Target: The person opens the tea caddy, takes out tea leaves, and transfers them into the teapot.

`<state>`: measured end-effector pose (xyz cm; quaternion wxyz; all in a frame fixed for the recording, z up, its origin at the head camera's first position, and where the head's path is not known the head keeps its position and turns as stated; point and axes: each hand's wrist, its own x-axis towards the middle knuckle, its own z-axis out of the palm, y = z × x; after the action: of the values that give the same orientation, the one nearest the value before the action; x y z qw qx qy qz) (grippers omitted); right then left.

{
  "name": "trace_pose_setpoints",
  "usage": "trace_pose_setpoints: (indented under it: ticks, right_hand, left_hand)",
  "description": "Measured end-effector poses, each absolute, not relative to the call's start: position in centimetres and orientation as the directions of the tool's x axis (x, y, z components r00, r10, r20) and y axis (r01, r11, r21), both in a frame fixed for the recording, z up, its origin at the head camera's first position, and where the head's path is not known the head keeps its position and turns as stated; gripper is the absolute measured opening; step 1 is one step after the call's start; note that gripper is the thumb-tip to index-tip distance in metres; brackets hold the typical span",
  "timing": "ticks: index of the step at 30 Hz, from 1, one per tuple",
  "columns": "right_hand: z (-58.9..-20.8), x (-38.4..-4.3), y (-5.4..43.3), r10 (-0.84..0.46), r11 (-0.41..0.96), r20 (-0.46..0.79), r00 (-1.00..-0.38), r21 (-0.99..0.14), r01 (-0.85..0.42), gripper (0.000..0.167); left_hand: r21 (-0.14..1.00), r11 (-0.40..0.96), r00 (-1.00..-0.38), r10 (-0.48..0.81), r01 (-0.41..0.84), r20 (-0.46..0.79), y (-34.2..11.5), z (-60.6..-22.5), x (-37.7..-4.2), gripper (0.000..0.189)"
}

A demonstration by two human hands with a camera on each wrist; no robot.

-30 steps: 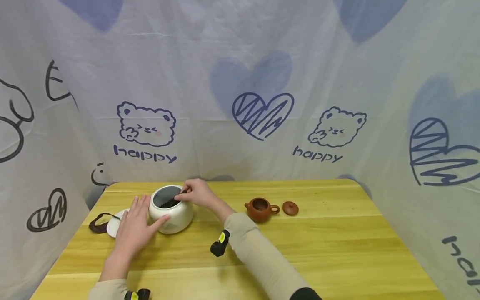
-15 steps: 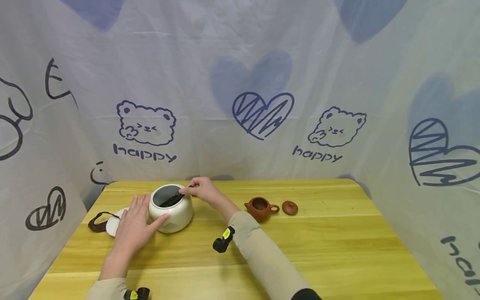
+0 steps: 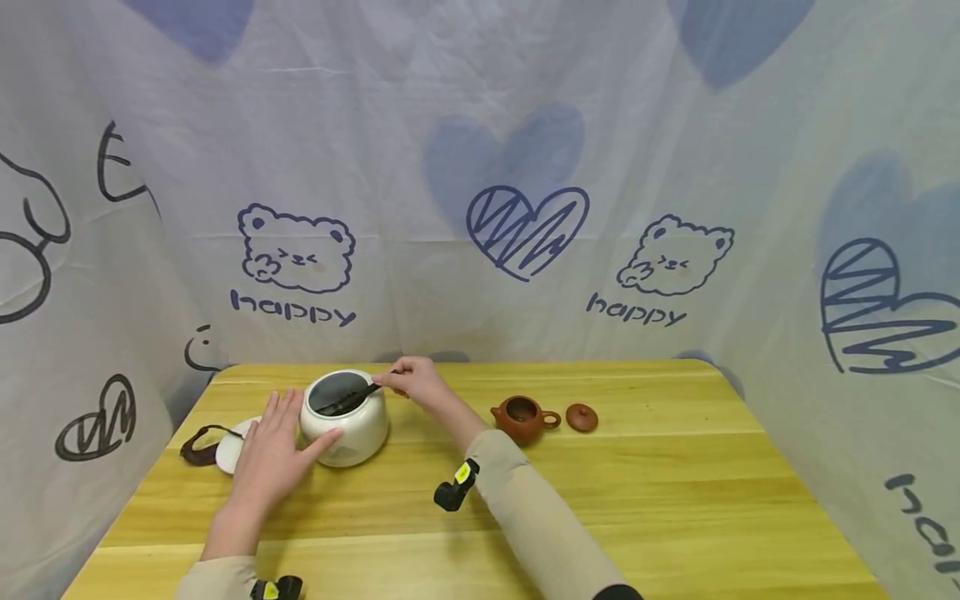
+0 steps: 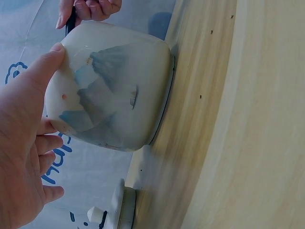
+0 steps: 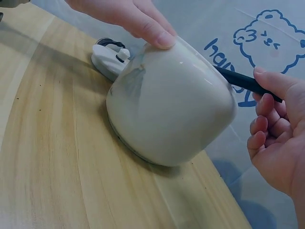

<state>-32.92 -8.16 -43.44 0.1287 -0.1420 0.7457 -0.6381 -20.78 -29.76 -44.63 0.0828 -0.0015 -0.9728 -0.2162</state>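
Observation:
A white ceramic jar (image 3: 358, 440) with a wide mouth stands at the table's left; the left wrist view shows a blue-grey mountain pattern on it. My left hand (image 3: 272, 454) rests against the jar's left and front, fingers straight and thumb spread. To the right of the rim, my right hand (image 3: 422, 383) pinches the handle of a slim black tea scoop (image 5: 245, 82) between thumb and fingers. The scoop slants over the rim, its far end inside the mouth. Whether anything lies on it is too dark to tell.
A white lid (image 3: 228, 455) with a dark cord (image 3: 198, 455) lies left of the jar, partly behind my left hand. Right of my right forearm stands a small brown clay teapot (image 3: 519, 429), uncovered, beside its lid (image 3: 582, 417). A printed cloth (image 3: 420, 283) hangs behind the table.
My right hand has drawn back slightly to the right, so more of the black scoop shows across the jar's mouth. The left hand and jar have stayed in place.

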Motion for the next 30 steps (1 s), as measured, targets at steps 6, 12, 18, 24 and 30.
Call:
trace_pose_setpoints:
  ticks: [6, 12, 18, 24, 30]
  right_hand:
    - [-42.9, -32.6, -8.0, -0.301, 0.23, 0.058, -0.952, -0.964, -0.131, 0.022]
    - [-42.2, -32.2, -8.8, -0.338, 0.411, 0.213, -0.917, -0.843, -0.347, 0.02]
    - [-42.4, -31.9, -9.2, -0.345, 0.432, 0.223, -0.912, -0.825, -0.365, 0.023]
    - [-42.5, -31.9, -9.1, -0.299, 0.422, 0.223, -0.928, -0.841, -0.338, 0.021]
    - [-41.0, -31.3, -9.9, -0.512, 0.574, 0.278, -0.813, -0.593, -0.565, 0.017]
  left_hand:
    - [0.418, 0.908, -0.985, -0.031, 0.043, 0.169, -29.8, -44.9, -20.8, 0.104]
    - [0.415, 0.909, -0.985, -0.032, 0.043, 0.172, -29.9, -44.8, -20.8, 0.104]
    - [0.417, 0.908, -0.984, -0.034, 0.041, 0.172, -29.9, -44.7, -20.8, 0.103]
    - [0.427, 0.903, -0.984, -0.031, 0.046, 0.173, -29.8, -44.5, -20.7, 0.103]
    - [0.42, 0.907, -0.984, -0.034, 0.044, 0.176, -29.8, -44.8, -20.8, 0.104]
